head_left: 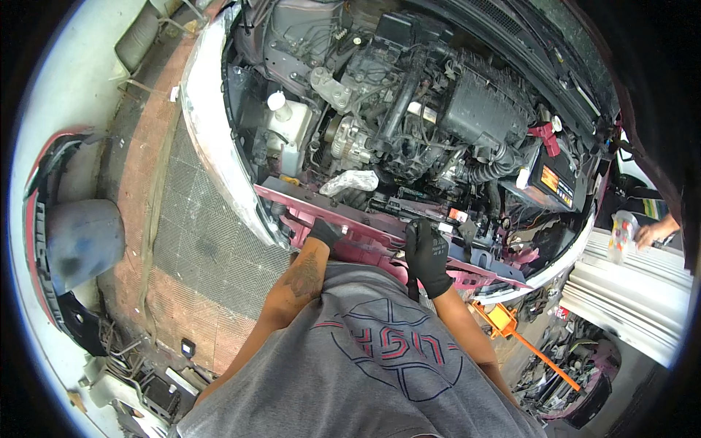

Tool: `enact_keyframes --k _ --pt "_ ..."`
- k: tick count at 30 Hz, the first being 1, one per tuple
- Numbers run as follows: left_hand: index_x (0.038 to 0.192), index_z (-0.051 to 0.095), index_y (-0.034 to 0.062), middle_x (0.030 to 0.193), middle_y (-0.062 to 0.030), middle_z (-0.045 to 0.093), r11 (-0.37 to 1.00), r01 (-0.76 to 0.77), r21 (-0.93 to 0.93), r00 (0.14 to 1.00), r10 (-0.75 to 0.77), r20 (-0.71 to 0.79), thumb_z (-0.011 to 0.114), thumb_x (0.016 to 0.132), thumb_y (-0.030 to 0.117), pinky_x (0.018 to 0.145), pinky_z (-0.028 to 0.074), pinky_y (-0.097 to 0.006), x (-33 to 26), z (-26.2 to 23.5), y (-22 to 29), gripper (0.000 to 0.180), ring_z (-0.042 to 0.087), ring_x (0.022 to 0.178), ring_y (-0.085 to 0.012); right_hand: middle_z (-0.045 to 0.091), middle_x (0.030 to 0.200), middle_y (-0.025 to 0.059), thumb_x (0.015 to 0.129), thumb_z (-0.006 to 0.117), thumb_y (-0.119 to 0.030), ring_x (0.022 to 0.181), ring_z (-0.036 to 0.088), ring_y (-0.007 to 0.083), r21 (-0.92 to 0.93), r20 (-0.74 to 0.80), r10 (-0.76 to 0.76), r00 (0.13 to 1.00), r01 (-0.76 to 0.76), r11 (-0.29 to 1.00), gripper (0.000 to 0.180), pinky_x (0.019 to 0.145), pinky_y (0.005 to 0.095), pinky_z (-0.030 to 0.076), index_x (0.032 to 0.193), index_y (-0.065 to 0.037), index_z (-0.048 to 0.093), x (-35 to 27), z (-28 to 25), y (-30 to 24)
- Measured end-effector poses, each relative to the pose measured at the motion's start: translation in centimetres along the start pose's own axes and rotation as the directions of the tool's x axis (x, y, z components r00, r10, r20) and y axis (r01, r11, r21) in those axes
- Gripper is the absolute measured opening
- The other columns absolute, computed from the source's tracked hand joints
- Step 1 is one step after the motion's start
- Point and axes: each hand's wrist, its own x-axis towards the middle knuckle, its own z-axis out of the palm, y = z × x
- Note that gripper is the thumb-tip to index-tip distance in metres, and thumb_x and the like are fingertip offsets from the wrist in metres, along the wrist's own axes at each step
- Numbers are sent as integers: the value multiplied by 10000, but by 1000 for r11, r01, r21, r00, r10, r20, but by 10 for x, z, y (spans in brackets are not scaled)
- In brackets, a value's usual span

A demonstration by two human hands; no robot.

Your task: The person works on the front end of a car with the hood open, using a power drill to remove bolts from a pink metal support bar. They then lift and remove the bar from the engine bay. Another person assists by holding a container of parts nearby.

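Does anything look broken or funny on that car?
Yes. The pink front bar is bare, with no bumper covering it, so the front looks unfinished. The fender on the left is patchy white, unlike the pink bar. A silvery piece just behind the bar looks crinkled, like foil; I can't tell whether it's damaged.

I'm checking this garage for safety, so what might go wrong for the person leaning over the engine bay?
The left hand and right hand are both at the pink front panel; its edges might pinch or scrape fingers, though black gloves should help somewhat.

The orange jack has a long handle sticking out on the person's right; stepping back that way might mean a trip.
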Motion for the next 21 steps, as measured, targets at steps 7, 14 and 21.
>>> enact_keyframes --k 7,14,21 --pt "1542 312 122 1583 -124 319 301 62 952 991 96 -95 640 954 359 1212 141 -284 -239 237 59 714 249 1477 -164 647 799 199 921 600 -182 720 644 392 -17 192 91 977 -89 996 149 599 483 492 953 -37 583 19 -6 11" --pt "1526 339 117 1550 -123 358 300 101 949 981 128 -145 647 956 345 1186 170 -280 -254 252 64 687 282 1438 -170 660 1049 230 962 529 -408 924 637 409 82 551 106 828 -180 980 425 816 471 511 1092 -16 630 52 3 11" --pt "1510 361 112 1513 -121 398 677 80 732 975 100 -199 626 967 339 1153 222 -294 -95 156 47 645 336 1385 -183 673 1020 189 976 514 -379 932 654 370 56 354 -339 871 342 938 350 850 432 516 1078 -76 657 70 67 48"
